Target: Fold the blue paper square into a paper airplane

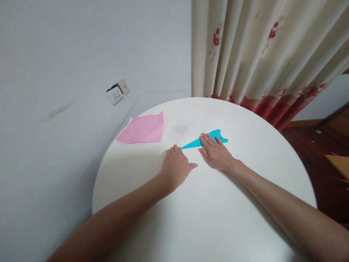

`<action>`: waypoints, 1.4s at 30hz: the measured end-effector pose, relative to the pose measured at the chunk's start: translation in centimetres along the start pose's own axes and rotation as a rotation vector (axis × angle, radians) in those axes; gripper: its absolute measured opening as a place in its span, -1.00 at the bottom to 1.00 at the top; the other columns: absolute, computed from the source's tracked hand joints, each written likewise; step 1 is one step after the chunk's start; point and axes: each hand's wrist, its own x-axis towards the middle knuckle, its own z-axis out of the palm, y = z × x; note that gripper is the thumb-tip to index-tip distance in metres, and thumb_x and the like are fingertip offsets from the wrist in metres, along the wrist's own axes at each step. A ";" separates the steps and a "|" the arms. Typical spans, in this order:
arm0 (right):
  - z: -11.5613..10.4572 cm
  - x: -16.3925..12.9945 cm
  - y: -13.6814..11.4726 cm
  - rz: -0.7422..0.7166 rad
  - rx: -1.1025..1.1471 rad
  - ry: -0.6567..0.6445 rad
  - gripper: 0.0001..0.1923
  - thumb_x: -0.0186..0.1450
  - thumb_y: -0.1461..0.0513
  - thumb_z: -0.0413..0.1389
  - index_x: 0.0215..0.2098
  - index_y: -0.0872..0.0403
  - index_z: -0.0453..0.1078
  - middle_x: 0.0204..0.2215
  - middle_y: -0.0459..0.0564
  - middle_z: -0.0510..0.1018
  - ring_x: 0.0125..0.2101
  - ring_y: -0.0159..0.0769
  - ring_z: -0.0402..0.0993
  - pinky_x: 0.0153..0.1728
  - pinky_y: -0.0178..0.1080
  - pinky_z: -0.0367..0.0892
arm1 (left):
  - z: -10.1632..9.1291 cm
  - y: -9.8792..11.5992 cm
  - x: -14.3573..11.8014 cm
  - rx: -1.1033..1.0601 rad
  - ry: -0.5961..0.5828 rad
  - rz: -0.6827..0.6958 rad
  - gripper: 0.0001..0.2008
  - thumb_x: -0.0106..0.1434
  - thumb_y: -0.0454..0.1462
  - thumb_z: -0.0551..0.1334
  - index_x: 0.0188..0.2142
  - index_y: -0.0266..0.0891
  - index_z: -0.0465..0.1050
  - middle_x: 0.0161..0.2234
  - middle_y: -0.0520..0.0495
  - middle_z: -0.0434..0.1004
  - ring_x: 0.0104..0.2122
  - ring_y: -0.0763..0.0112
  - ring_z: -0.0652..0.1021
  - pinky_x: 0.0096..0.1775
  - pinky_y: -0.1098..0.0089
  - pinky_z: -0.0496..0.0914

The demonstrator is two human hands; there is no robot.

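A folded sheet of blue paper (194,143) lies on the round white table (218,203), narrowing to a sharp point at its left and ending in a notched edge at its right. My right hand (215,153) rests flat across the paper's wider part, fingers spread and pressing on it. At the pointed tip is my left hand (176,165), its fingertips down by the tip and the thumb held out to the right. Whether the left fingers pinch the tip is hidden.
Pink paper (144,129) with creased edges lies at the table's back left, near the wall. A socket (114,95) is set in the wall behind. Cream curtains (245,54) with red flowers hang beyond the table's far right edge.
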 end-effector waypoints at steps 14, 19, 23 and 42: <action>0.1 0.0 0.0 0.001 -0.004 -0.005 -0.34 0.51 0.07 -0.28 0.45 0.26 -0.02 0.45 0.15 -0.03 0.44 -0.06 -0.14 0.36 0.19 -0.09 | -1.1 -1.3 0.9 -0.079 0.188 -0.006 -0.48 0.51 -0.19 -0.06 0.21 -0.59 0.34 0.18 -0.53 0.42 0.21 -0.04 0.43 0.16 0.11 0.32; 0.3 0.2 0.2 -0.003 0.001 0.000 -0.36 0.51 0.09 -0.29 0.45 0.24 -0.01 0.45 0.14 -0.02 0.43 -0.08 -0.13 0.37 0.15 -0.10 | 2.3 0.6 2.6 -0.195 0.225 0.221 -0.42 0.53 -0.18 -0.13 0.41 -0.51 -0.01 0.44 -0.34 -0.05 0.42 0.11 0.06 0.36 0.09 0.05; 0.3 0.2 0.8 -0.012 0.012 -0.001 -0.36 0.51 0.09 -0.31 0.46 0.22 -0.02 0.45 0.12 -0.02 0.44 -0.11 -0.13 0.38 0.14 -0.12 | 4.1 0.7 3.1 -0.221 0.191 0.254 -0.31 0.51 -0.02 -0.09 0.39 -0.55 0.01 0.43 -0.43 -0.09 0.42 0.02 0.04 0.35 0.04 0.05; -0.6 0.5 1.5 0.102 0.034 0.140 -0.34 0.51 0.11 -0.33 0.45 0.32 -0.07 0.46 0.22 -0.08 0.45 -0.05 -0.24 0.38 0.16 -0.19 | 3.8 0.6 3.4 -0.293 0.233 0.256 -0.33 0.49 -0.01 -0.01 0.35 -0.53 0.12 0.39 -0.44 0.06 0.39 0.02 0.16 0.34 0.06 0.11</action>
